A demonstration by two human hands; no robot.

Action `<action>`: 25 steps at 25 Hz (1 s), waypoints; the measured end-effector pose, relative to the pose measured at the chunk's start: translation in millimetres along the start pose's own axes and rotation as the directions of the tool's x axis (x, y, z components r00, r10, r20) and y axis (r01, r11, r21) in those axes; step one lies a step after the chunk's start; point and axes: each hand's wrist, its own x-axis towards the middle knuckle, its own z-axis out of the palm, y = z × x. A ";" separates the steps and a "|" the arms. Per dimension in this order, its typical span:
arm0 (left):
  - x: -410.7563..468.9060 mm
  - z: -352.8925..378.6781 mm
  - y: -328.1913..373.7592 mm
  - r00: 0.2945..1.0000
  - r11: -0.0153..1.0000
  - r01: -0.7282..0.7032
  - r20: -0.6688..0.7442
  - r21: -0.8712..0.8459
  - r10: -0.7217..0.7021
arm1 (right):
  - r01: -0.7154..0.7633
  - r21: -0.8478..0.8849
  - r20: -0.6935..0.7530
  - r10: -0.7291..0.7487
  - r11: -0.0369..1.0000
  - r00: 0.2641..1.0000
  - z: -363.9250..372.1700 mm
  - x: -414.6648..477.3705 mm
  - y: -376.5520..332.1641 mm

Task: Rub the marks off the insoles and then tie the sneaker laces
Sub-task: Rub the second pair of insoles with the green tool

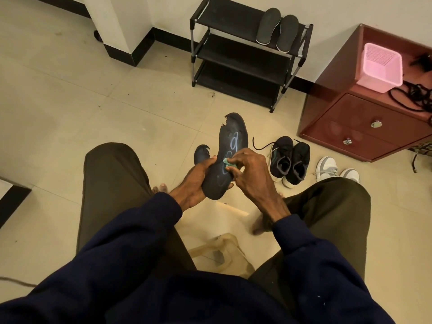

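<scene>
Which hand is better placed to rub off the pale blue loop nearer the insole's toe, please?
The right hand: it pinches the green pad against the insole, just below that loop. The left hand holds the insole steady.

Warm, fairly even indoor light leaves only soft, faint shadows. A bright glare streak crosses the glossy beige floor tiles (pixel 70 101) just below centre. Wide-angle distortion tilts the black three-tier shoe rack (pixel 243 54); the near dark navy sleeves (pixel 131 249) look soft.
</scene>
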 end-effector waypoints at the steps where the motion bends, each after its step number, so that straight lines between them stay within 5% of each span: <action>1: 0.1 1.0 -1.1 1.000 1.000 0.000 -0.019 0.010 0.001 | -0.006 0.024 0.010 0.006 1.000 1.000 1.8 -1.6 -3.0; 6: 0.2 0.5 -3.7 0.996 0.990 -0.066 -0.054 0.127 0.073 | -0.012 0.213 0.187 -0.029 0.977 0.982 4.0 -10.1 -14.8; 12: 0.1 8.6 -0.3 0.997 0.993 -0.056 -0.049 0.107 0.061 | -0.020 0.028 -0.096 0.023 0.999 0.995 -0.7 0.1 0.3; 16: 1.1 5.9 -1.2 0.997 0.995 -0.056 -0.056 0.078 0.061 | 0.084 0.097 0.088 -0.093 0.992 0.992 5.6 -12.8 -17.3; 21: 2.2 2.9 -2.0 0.999 0.996 -0.042 0.020 0.079 0.040 | 0.031 -0.053 -0.109 -0.036 0.998 0.993 -6.3 4.4 -1.6; 25: 2.2 0.9 -3.6 0.998 0.994 -0.047 -0.027 0.101 0.050 | 0.010 0.094 0.079 -0.018 0.995 0.997 -3.3 -6.9 -9.9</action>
